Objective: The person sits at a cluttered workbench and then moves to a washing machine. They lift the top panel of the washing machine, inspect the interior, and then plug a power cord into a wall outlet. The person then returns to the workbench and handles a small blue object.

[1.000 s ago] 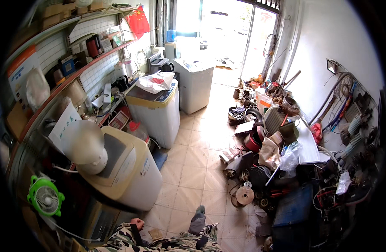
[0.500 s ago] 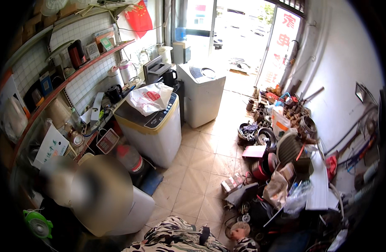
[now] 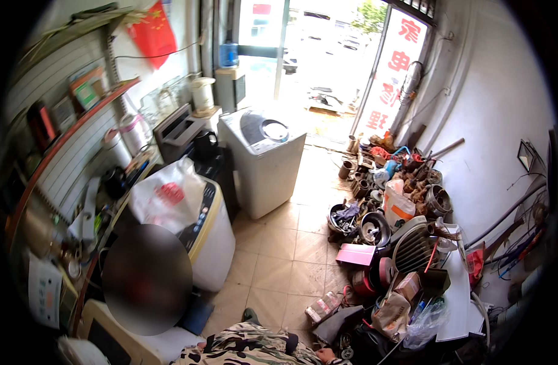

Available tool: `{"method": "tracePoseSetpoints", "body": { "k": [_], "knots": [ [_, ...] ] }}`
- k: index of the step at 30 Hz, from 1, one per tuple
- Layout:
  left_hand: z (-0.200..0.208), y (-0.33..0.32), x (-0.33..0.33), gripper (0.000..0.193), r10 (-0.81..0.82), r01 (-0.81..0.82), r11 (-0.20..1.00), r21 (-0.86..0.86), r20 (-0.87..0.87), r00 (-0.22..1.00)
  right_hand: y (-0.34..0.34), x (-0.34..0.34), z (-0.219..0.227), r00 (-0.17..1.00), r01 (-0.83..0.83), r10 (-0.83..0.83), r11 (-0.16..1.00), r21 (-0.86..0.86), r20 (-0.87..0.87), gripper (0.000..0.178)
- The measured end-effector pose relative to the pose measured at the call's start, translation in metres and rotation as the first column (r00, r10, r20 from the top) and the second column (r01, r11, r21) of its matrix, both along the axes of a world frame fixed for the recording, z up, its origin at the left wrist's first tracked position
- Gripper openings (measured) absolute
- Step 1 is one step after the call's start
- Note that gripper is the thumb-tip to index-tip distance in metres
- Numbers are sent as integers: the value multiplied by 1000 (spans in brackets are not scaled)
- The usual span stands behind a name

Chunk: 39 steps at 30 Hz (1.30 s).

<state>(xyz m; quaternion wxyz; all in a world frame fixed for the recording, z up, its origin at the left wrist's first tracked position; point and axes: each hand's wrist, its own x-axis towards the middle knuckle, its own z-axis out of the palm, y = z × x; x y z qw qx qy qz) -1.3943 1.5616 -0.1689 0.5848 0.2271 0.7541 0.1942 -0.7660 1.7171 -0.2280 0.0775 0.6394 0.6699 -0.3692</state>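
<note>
My right hand shows in part at the lower edge, beside my camouflage clothing and left of the heap of parts. It is too small and cut off to show whether its fingers are closed, and I see nothing held in it. Only a small patch of what seems to be my left hand shows by the clothing on the left; its fingers are hidden. Close to it stands a pale appliance with a dark panel. Ahead on the left, a washing machine carries a white plastic bag.
Another washing machine stands near the open doorway. Tiled floor runs between the machines and a heap of scrap parts, with a pink box and a paper bag. Shelves line the left wall. A blurred oval hides part of the left side.
The view has shifted forward and to the right, so the machines sit lower and further left. A dark shoe now shows ahead of my clothing. My right hand is lower in the picture.
</note>
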Motion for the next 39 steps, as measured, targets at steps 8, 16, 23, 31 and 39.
{"method": "tracePoseSetpoints", "body": {
  "k": [8, 16, 23, 31, 39],
  "knots": [
    [32, 238, -160, 21, 237, -237, 971, -41, -13, 972, 121, -189, 124, 858, 468, -510, 823, -322, -56, 39],
    [20, 471, -145, 21, 229, -230, 970, -76, -23, 973, 324, -225, 113, 862, 467, -506, 819, -334, -36, 38],
    [19, 585, -121, 29, 18, -24, 998, -52, -121, 993, 573, -173, 98, 979, 187, -184, 982, -22, 82, 37],
    [-12, 722, -137, 28, 203, -214, 976, -48, -173, 964, 912, -260, 154, 676, 531, -589, 806, -261, -443, 24],
    [-59, 862, -161, 29, 113, -129, 988, -83, -180, 977, 1018, -311, 158, 858, 321, -433, 871, -372, -276, 28]
  ]
}}
